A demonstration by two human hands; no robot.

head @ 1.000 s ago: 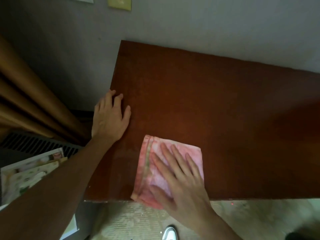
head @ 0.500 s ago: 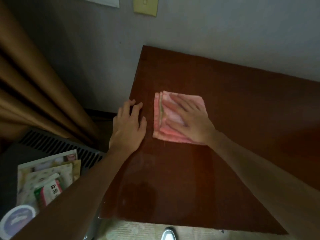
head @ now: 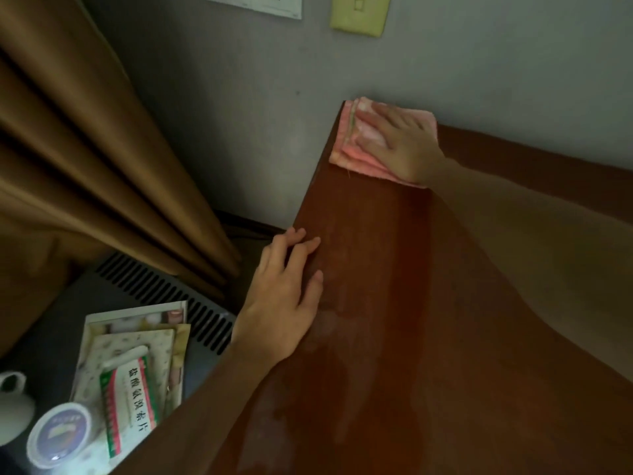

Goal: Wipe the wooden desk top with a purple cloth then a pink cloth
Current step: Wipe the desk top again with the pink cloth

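A folded pink cloth (head: 349, 145) lies at the far left corner of the dark wooden desk top (head: 394, 303), against the wall. My right hand (head: 399, 142) presses flat on it with straight fingers. My left hand (head: 284, 296) rests flat on the desk's left edge, nearer to me, with its fingers spread. No purple cloth is in view.
A brown curtain (head: 85, 149) hangs at the left. Below it stands a grey vented unit (head: 178, 296) bearing papers, a green and red medicine box (head: 128, 402), a round lidded tub (head: 60, 433) and a white cup (head: 13, 402). The grey wall (head: 479, 63) closes the desk's far side.
My right hand slid the pink cloth from the desk's near edge away to the far left corner. My left hand stayed on the left edge.
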